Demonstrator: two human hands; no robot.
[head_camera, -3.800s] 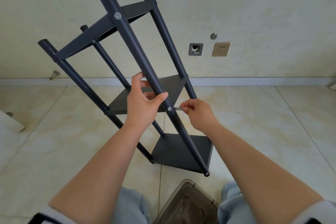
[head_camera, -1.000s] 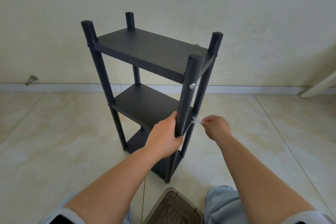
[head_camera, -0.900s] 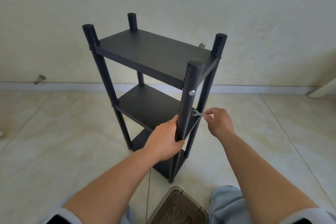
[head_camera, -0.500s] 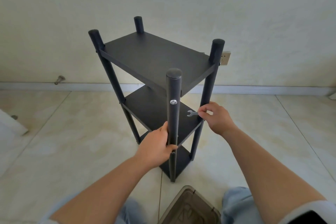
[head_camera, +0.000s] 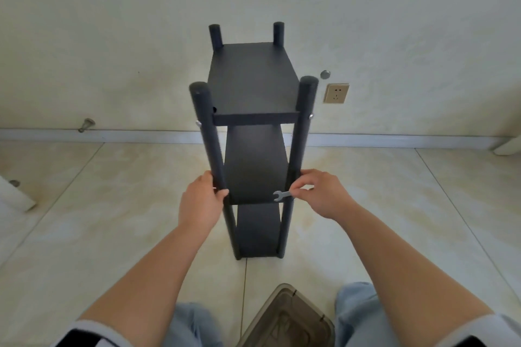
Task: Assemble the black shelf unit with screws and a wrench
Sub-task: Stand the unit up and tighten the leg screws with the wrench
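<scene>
Shelf unit (head_camera: 255,84), black and three-tiered, is shown upright on the tiled floor (head_camera: 380,205) at centre frame. Its near-left post (head_camera: 210,144) is gripped by the left hand (head_camera: 200,203) at 9 o'clock of the middle tier. A small wrench (head_camera: 282,195) is pinched by the right hand (head_camera: 324,194) at 3 o'clock, beside the near-right post (head_camera: 298,146). A wall socket (head_camera: 336,93) is seen at 2 o'clock.

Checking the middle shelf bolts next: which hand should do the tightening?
The right hand: it already pinches the wrench beside the near right post at middle-shelf height. The left hand grips the near left post, steadying the shelf unit.
</scene>
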